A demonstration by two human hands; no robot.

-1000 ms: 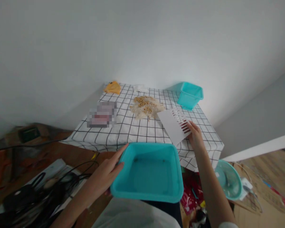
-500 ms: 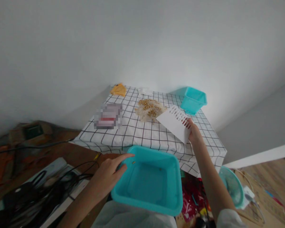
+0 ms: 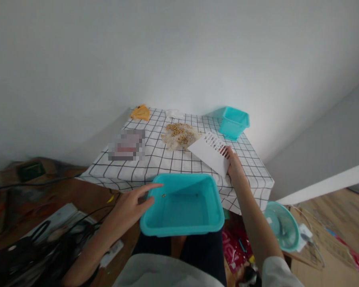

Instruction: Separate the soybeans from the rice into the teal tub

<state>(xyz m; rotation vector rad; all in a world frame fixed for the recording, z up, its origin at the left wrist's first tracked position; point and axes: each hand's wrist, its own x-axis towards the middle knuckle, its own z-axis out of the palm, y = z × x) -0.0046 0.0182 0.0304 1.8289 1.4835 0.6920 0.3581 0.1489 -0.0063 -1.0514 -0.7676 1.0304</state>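
Note:
My right hand (image 3: 233,164) grips a flat white sheet with a row of slots along one end (image 3: 211,155). The sheet is slanted over the table, its left corner close to a pile of yellow beans mixed with pale grains (image 3: 181,135). My left hand (image 3: 137,204) is at the left rim of a turquoise plastic basin (image 3: 182,230), index finger and thumb stretched apart over the edge. Whether it bears on the rim I cannot tell. A few small yellow bits lie inside the basin, which is in front of the table, above my lap.
A smaller turquoise container (image 3: 233,123) stands at the table's back right. An orange cloth or packet (image 3: 140,113) and a pixelated item (image 3: 127,145) lie on the checked tablecloth (image 3: 164,165). Cables and a black bag (image 3: 20,255) are at lower left; a green round basket (image 3: 283,227) stands at right.
The basin appears higher in view and nearer the table's front edge. The table and my hands appear shifted left in view. The right hand keeps the slotted sheet beside the pile.

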